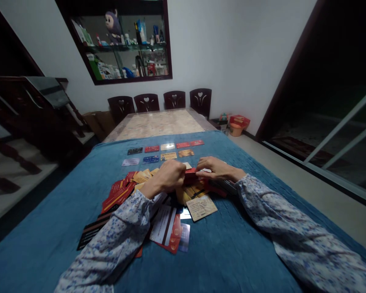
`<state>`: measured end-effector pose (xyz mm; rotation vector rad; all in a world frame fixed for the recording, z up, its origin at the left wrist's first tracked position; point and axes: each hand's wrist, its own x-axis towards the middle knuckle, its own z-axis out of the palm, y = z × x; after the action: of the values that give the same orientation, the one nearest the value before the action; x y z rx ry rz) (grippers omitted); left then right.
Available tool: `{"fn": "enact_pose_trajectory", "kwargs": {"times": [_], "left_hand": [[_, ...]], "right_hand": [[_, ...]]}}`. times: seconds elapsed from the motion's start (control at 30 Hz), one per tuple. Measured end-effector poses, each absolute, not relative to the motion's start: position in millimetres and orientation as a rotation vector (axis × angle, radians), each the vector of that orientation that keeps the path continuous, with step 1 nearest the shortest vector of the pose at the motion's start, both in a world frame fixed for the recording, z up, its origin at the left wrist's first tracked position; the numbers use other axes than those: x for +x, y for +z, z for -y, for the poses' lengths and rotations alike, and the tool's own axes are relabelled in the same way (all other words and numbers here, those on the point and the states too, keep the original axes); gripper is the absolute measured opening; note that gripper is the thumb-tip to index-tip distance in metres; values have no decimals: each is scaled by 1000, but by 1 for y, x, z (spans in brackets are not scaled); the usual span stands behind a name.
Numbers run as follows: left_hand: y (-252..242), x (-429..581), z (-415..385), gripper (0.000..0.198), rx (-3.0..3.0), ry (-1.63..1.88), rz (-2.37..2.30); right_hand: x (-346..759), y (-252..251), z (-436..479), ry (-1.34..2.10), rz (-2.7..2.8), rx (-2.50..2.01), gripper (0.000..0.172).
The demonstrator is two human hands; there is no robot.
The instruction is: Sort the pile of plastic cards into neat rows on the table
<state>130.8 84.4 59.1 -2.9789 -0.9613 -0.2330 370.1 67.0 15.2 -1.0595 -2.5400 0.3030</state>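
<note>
Over a spread heap of cards, my left hand (170,175) and my right hand (215,167) are close together, fingers closed on opposite ends of a red card (190,173). A small pale patch shows just behind it, and something whitish is at my right fingertips. Red cards (118,192), yellow ones and a black card (94,232) fan out at the left. Nearer me are a white card with a dark stripe (163,225) and a beige card (201,207). Beyond my hands, several cards lie in two rows, among them a blue card (150,159).
A blue cloth (232,244) covers the near part of the table; its patterned top (161,124) shows farther back. Several dark chairs (174,100) stand at the far end, below a wall shelf (128,47). An orange bucket (236,129) is on the floor at the right.
</note>
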Motion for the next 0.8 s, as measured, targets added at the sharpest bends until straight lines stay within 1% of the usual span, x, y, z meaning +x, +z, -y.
{"fn": "enact_pose_trajectory", "kwargs": {"times": [0.13,0.23,0.3,0.4,0.47,0.63,0.8], "left_hand": [[62,129,-84,19,-2966,-322,926],[64,129,-84,18,-2951,-379,919],[64,128,-86,18,-2948,-412,934],[60,128,-91,18,-2965,-443,953],[57,127,-95,18,-2974,-456,968],[45,128,-104,15,-3014,-450,1027],[34,130,-108,32,-3015,-350,1059]], "right_hand": [[368,19,-64,278,2524,-1025,45],[367,21,-63,225,2513,-1007,45],[367,20,-63,189,2503,-1021,40],[368,15,-67,172,2455,-1075,26],[370,10,-71,170,2413,-1100,22],[372,1,-77,171,2365,-1104,32],[371,-3,-77,222,2334,-1165,42]]}}
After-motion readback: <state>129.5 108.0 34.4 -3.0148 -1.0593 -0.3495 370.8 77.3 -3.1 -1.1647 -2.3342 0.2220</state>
